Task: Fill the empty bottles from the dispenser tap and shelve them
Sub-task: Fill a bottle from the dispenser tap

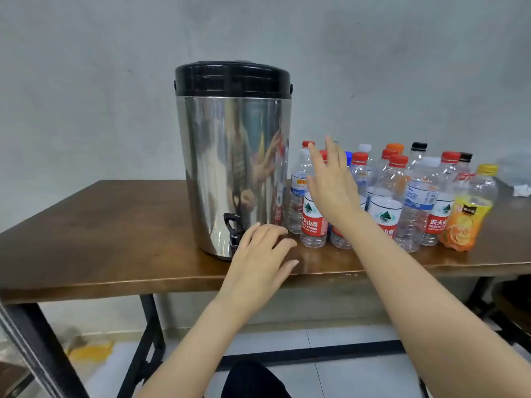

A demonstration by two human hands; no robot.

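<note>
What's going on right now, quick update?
Both hands empty: right hand open at the bottles, left hand by the tap. Bottles capped. Nothing blocking.

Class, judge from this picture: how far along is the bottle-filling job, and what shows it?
Done: nothing visible; the clear plastic bottles crowd the brown wooden table, capped and apparently empty. In hand: the right hand reaches open toward the red-capped bottle; the left hand rests open beside the black tap of the steel dispenser. Left: all filling and shelving; no shelf shows.
</note>
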